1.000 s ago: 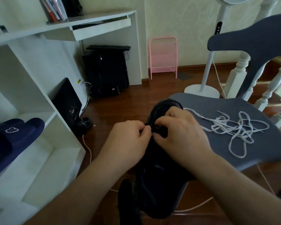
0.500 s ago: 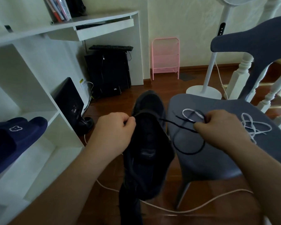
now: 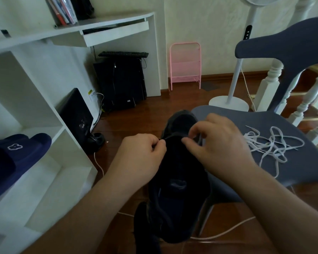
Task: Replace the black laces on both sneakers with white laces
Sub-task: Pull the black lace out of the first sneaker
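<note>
A black sneaker (image 3: 178,180) hangs in front of me, toe pointing away, beside the grey chair seat (image 3: 301,167). My left hand (image 3: 141,158) grips its left edge near the eyelets, thumb and forefinger pinched together. My right hand (image 3: 217,143) is at the top of the lacing, its fingertips pinching the black lace against the dark upper. The lace itself is hard to make out there. A tangle of white laces (image 3: 272,145) lies loose on the chair seat, right of my right hand. A second dark shoe (image 3: 145,228) shows partly below the held one.
A white shelf unit (image 3: 44,162) with a navy slipper (image 3: 17,154) stands at the left. A fan stand (image 3: 228,103), a pink rack (image 3: 184,65) and white balusters (image 3: 270,83) are behind. A white cable (image 3: 224,233) runs across the wooden floor under the chair.
My right hand, which had drawn the black lace out over the chair seat, has come back to the sneaker's lacing. The left hand keeps its hold on the shoe.
</note>
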{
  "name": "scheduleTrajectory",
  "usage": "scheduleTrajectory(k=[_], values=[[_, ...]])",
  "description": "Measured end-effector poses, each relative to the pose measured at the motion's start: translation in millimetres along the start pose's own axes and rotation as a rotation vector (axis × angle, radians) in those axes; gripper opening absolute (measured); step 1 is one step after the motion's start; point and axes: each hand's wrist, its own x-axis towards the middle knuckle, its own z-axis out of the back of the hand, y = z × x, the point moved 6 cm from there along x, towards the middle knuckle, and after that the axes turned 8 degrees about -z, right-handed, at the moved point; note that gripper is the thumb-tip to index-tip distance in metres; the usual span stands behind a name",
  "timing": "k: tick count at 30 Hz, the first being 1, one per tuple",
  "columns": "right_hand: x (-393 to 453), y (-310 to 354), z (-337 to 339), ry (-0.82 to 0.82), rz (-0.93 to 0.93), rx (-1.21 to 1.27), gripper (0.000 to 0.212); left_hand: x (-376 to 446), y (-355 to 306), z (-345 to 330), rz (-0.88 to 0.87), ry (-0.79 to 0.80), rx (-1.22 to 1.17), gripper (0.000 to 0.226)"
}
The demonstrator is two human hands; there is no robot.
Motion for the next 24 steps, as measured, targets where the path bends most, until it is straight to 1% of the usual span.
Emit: scheduleTrajectory(k=[2, 3, 6, 9, 11, 13, 15, 18, 20, 21, 22, 23, 24], values=[[-1.9, 4.0, -10.8, 0.067, 0.005, -0.033, 0.026, -1.8, -5.6, -4.1, -0.012, 0.015, 0.002, 0.052], [-2.2, 4.3, -13.9, 0.073, -0.003, -0.045, 0.027, -2.4, -8.3, -5.7, -0.024, 0.019, 0.010, 0.050], [-2.3, 5.9, -16.2, 0.036, -0.009, -0.094, 0.019, -3.1, -15.0, -9.7, -0.061, 0.010, 0.007, 0.048], [-2.1, 7.4, -14.9, -0.002, -0.019, -0.126, 0.012, -4.3, -17.6, -11.3, -0.063, 0.002, -0.016, 0.046], [-1.7, 7.8, -15.1, -0.005, -0.024, -0.110, 0.010, -4.2, -17.5, -11.6, -0.061, 0.000, -0.019, 0.047], [-2.3, 7.6, -15.9, 0.002, -0.036, -0.036, 0.012, -3.5, -16.7, -9.8, -0.060, -0.011, -0.006, 0.049], [-2.1, -1.4, -14.5, 0.001, -0.137, 0.131, 0.017, -1.7, -13.5, -5.1, -0.043, -0.021, -0.007, 0.051], [2.3, -33.0, -9.1, -0.051, -0.393, 0.327, 0.016, 3.4, -5.1, 6.5, -0.001, -0.043, -0.015, 0.052], [3.6, -53.6, -8.9, -0.043, -0.560, 0.454, 0.015, 4.9, -1.5, 10.2, 0.020, -0.057, -0.036, 0.052], [2.9, -57.4, -10.3, -0.011, -0.598, 0.464, 0.015, 4.2, -2.0, 9.3, 0.018, -0.056, -0.040, 0.052], [1.8, -57.8, -11.8, 0.028, -0.596, 0.431, 0.014, 2.8, -3.4, 6.7, 0.012, -0.046, -0.033, 0.052], [1.0, -54.4, -13.4, 0.074, -0.569, 0.390, 0.009, 1.0, -4.7, 3.1, 0.008, -0.032, -0.025, 0.051], [-0.1, -49.2, -14.4, 0.109, -0.530, 0.380, 0.010, -0.8, -5.6, -0.6, 0.003, -0.017, -0.022, 0.051]])
